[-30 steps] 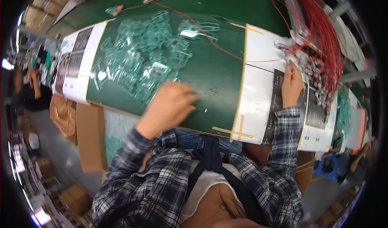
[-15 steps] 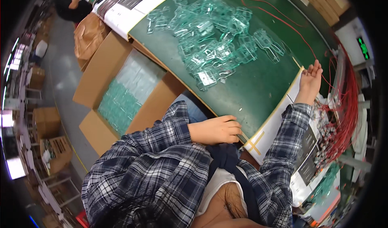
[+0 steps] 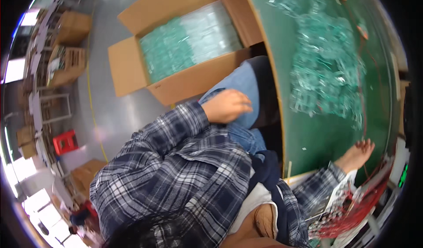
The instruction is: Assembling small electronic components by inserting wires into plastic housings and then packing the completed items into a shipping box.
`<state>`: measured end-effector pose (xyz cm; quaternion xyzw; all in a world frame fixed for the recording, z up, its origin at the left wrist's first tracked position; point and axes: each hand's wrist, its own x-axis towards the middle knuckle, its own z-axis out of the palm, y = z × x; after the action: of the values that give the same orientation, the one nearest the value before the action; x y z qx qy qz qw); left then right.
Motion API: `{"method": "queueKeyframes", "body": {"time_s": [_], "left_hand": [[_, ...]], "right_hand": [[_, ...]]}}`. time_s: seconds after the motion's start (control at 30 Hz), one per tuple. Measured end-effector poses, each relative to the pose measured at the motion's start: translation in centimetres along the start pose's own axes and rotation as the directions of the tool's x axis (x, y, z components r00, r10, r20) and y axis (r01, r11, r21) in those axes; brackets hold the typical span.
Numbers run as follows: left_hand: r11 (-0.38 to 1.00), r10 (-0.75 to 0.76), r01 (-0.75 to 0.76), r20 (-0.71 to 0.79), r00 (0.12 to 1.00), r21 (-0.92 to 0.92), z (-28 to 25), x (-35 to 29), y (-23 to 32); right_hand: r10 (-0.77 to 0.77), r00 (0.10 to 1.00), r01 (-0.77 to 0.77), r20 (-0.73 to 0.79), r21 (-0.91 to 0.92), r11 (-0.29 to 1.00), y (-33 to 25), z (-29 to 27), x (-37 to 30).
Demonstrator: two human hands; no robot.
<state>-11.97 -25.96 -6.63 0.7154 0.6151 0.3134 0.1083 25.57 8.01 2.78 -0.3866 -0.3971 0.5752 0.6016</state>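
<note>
My left hand [image 3: 227, 106] is off the table, above my jeans [image 3: 241, 87]. Its fingers are loosely bent, slightly blurred and apparently hold nothing. My right hand [image 3: 355, 155] lies palm up at the far right of the green tabletop [image 3: 317, 138], near red wires. Its fingers are half curled and apart, with nothing visible in them. A heap of clear, green-tinted plastic pieces [image 3: 326, 67] covers the table ahead of that hand. To my left, an open cardboard box [image 3: 200, 78] contains similar green-tinted pieces [image 3: 167, 47] beside a paler, clear stack [image 3: 209, 30].
A bundle of red wires [image 3: 352, 215] hangs at the lower right, beyond my right forearm. A red stool [image 3: 66, 142] and cardboard boxes [image 3: 68, 65] stand across the grey floor [image 3: 119, 120]. The table edge [image 3: 274, 80] runs between my legs and the plastic heap.
My view has swung left, bringing more of the floor and box into sight. My left hand has come off the table edge to above my lap. The right hand remains near the wires.
</note>
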Motion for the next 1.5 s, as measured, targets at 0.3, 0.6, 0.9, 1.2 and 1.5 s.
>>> {"method": "queueKeyframes", "body": {"time_s": [0.3,0.6,0.9,1.2,1.5], "left_hand": [[0.226,-0.974,0.974,0.001,0.226,0.033,0.9,-20.0,-22.0],[0.171,-0.985,0.984,-0.025,0.172,0.039,6.0,-22.5,-33.8],[0.151,-0.981,0.984,-0.109,0.161,0.094,7.1,-19.1,-31.5],[0.204,-0.975,0.974,0.110,0.193,0.096,4.5,-19.7,-33.7],[0.362,-0.932,0.837,0.129,0.340,0.410,3.0,-17.3,-36.0]], "right_hand": [[-0.058,0.825,0.526,0.562,-0.728,0.440,3.6,16.9,-17.3],[0.238,0.651,0.730,0.721,-0.680,0.065,6.2,17.2,-21.6],[0.215,0.693,0.706,0.689,-0.708,-0.004,6.5,17.5,-20.1],[0.127,0.647,0.761,0.752,-0.648,-0.042,6.3,18.7,-19.3],[0.027,0.619,0.775,0.785,-0.606,-0.179,3.1,16.6,-17.3]]}}
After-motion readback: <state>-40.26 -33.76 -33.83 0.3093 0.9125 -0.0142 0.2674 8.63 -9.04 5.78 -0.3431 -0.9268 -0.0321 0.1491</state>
